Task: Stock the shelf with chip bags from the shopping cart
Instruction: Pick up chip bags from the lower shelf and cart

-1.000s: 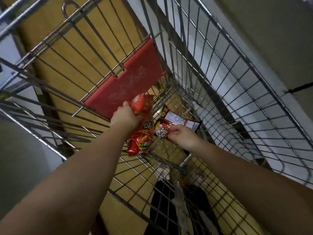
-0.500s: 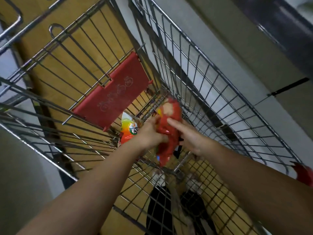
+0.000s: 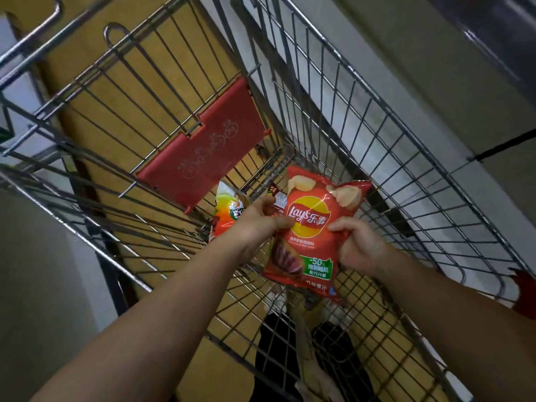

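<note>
Your right hand [image 3: 361, 246] and left hand [image 3: 256, 220] both pinch the red Lay's bag [image 3: 311, 236] with curled fingers, holding it face-up above the shopping cart [image 3: 377, 134] floor. Farther left, an orange-green bag [image 3: 229, 211] lies below the red seat flap [image 3: 203, 146].

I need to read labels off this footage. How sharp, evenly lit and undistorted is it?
Head view: the red chip bag held by both hands is sharp, its logo legible; small print is soft; the cart wires bow from wide-angle distortion; lighting is dim, corners dark, no glare.
</note>
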The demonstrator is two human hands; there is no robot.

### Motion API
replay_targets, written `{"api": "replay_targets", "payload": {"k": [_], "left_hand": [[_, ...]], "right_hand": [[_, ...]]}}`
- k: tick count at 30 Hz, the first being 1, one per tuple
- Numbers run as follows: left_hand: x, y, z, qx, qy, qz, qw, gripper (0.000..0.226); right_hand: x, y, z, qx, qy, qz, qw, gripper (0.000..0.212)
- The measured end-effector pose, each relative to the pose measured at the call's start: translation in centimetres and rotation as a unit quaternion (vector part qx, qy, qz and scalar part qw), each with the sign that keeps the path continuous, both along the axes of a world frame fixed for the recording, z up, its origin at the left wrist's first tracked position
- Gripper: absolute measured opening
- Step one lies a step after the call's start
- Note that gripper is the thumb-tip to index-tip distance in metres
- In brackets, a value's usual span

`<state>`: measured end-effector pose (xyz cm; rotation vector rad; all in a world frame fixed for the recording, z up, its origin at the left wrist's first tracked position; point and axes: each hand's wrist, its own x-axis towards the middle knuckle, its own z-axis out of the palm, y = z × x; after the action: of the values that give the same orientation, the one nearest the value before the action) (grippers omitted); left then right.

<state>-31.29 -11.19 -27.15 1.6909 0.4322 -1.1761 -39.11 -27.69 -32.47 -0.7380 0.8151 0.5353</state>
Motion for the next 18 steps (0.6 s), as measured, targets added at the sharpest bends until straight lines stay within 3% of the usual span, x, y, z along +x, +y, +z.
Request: {"api": "replay_targets", "payload": {"k": [3, 6, 10, 15, 18], "left_hand": [[0.2, 0.6, 0.1, -0.008, 0.070, -0.007, 0.998, 0.060], [0.4, 1.2, 0.0, -0.008, 0.077, -0.026, 0.997, 0.053], [0.7, 1.5, -0.2, -0.017, 0.072, -0.042, 0.996, 0.055], [1.5, 1.9, -0.1, -0.030, 0.076, -0.018, 0.996, 0.085], [2.9, 2.8, -0.3, 0.027, 0.050, 0.026, 0.998, 0.072]], "right_hand": [[0.4, 0.6, 0.1, 0.007, 0.001, -0.003, 1.000, 0.052], [0.6, 1.1, 0.0, 0.021, -0.002, -0.004, 1.000, 0.067], [0.8, 1.5, 0.1, 0.034, -0.001, 0.005, 0.999, 0.051], [1.9, 2.7, 0.3, 0.034, -0.025, 0.020, 0.999, 0.043], [3.0, 3.1, 0.1, -0.039, -0.031, 0.088, 0.995, 0.040]]}}
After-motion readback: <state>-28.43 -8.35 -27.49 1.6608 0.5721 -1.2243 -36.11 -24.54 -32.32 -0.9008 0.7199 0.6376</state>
